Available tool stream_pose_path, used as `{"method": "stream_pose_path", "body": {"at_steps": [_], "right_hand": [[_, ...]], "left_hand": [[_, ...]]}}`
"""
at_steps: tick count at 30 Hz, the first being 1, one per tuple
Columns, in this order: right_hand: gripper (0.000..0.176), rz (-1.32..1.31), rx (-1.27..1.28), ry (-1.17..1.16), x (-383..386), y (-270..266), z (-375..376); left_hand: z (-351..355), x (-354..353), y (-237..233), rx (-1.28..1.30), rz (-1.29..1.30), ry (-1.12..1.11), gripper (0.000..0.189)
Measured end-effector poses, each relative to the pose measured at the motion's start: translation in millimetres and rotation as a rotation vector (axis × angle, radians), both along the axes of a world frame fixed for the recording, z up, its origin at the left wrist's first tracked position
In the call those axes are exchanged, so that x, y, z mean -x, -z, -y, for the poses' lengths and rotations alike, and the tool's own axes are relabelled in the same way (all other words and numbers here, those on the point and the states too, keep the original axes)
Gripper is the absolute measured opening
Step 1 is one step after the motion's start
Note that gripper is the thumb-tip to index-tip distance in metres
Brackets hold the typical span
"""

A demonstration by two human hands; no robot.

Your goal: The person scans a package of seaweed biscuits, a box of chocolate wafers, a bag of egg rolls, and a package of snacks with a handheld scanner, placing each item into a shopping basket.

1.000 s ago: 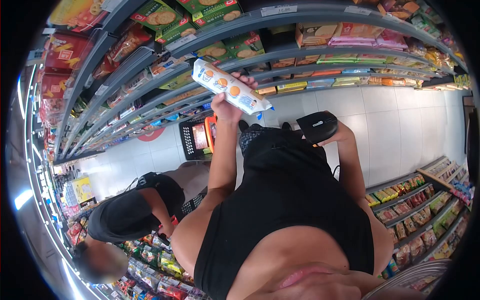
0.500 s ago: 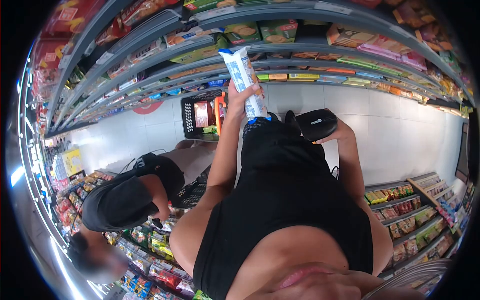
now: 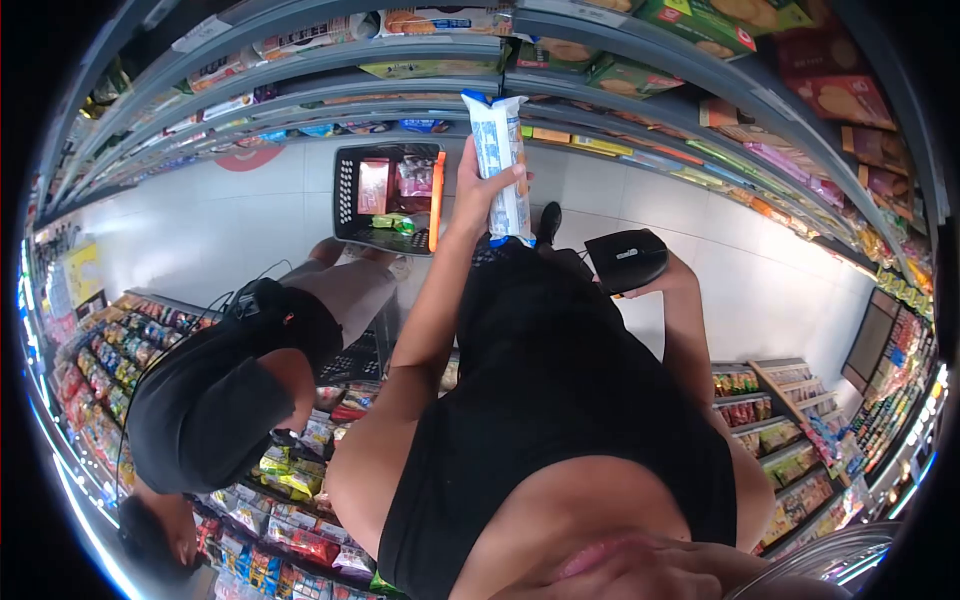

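Observation:
My left hand (image 3: 482, 192) is closed around a long white and blue packet (image 3: 505, 190), held upright in front of my legs, with its thumb across the front. My right hand (image 3: 668, 278) is at the right of my waist, its fingers mostly hidden under a black rounded object (image 3: 626, 258) with small white lettering. The packet and the black object are apart.
A black basket (image 3: 343, 190) with an orange handle and several packages is left of my left hand. Another person (image 3: 205, 410) in dark clothes stands at the left. Stocked shelves (image 3: 590, 92) run across the front; more racks (image 3: 790, 440) are behind.
The view has turned, and more of the basket shows. My left hand keeps the packet, now more upright. The black object stays at my right hand. The other person appears shifted left.

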State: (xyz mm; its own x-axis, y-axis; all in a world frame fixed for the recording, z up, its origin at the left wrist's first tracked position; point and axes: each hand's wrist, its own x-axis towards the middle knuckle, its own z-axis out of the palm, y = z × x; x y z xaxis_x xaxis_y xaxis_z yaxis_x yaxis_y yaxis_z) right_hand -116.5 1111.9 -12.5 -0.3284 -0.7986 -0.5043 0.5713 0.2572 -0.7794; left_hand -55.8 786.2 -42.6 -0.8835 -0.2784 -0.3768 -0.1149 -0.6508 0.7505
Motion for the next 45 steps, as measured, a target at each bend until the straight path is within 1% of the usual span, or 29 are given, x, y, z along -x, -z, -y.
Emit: {"method": "stream_pose_path", "body": {"at_steps": [1, 4, 5, 8, 11, 14, 15, 18, 19, 22, 25, 28, 31, 34, 37, 45], "right_hand": [[0.08, 0.002, -0.013, 0.006, -1.1, 3.2, 1.6], [0.082, 0.046, -0.017, 0.023, -1.5, -3.1, 18.0], [0.082, 0.066, -0.02, 0.034, -1.6, -7.7, 23.6], [0.083, 0.093, -0.062, 0.072, -4.1, -21.1, 34.5], [0.081, 0.087, -0.077, 0.055, -4.3, -26.4, 46.5], [0.079, 0.059, -0.08, 0.056, -5.6, -30.8, 59.1], [0.078, 0.044, -0.079, 0.058, -6.7, -30.8, 62.1], [0.075, 0.052, -0.077, 0.067, -11.8, -31.2, 68.2], [0.074, 0.065, -0.075, 0.069, -14.2, -31.0, 68.6], [0.071, -0.037, -0.065, 0.154, -24.5, -27.4, 69.7], [0.07, 0.013, -0.041, 0.178, -26.4, -46.0, 83.7], [0.069, -0.048, -0.037, 0.243, -32.7, -50.5, 88.5], [0.066, -0.025, -0.019, 0.271, -38.9, -47.5, 90.3], [0.064, -0.066, 0.029, 0.273, -40.6, -48.4, 97.8], [0.065, -0.077, 0.033, 0.284, -41.6, -46.1, 100.0], [0.075, -0.045, 0.058, 0.214, -24.2, -54.5, 113.1]], "left_hand": [[3.2, 0.8, 13.2, -0.027, 0.021, -0.01, 0.05], [11.5, 7.3, 22.6, -0.058, 0.069, 0.004, 0.048], [13.6, 10.8, 22.1, -0.008, 0.072, 0.025, 0.046], [16.8, 18.3, 29.5, -0.07, 0.014, 0.037, 0.046], [27.3, 18.8, 24.3, -0.007, -0.002, 0.149, 0.049], [37.6, 20.6, 13.4, -0.049, -0.02, 0.16, 0.053], [40.6, 21.6, 19.3, -0.029, -0.024, 0.182, 0.054], [48.3, 25.8, 21.0, -0.116, -0.04, 0.237, 0.052], [49.7, 26.7, 24.9, -0.147, -0.059, 0.251, 0.049], [56.8, 29.7, 33.8, -0.136, -0.029, 0.327, 0.048], [57.8, 32.6, 26.4, -0.06, -0.01, 0.404, 0.048], [56.1, 37.5, 24.1, -0.061, -0.058, 0.46, 0.051], [57.3, 41.4, 20.8, -0.095, -0.027, 0.483, 0.051], [62.2, 42.8, 19.1, -0.118, -0.019, 0.508, 0.05], [67.7, 43.7, 18.5, -0.131, -0.024, 0.525, 0.05], [80.6, 39.0, 9.6, -0.136, -0.055, 0.497, 0.051]]}}
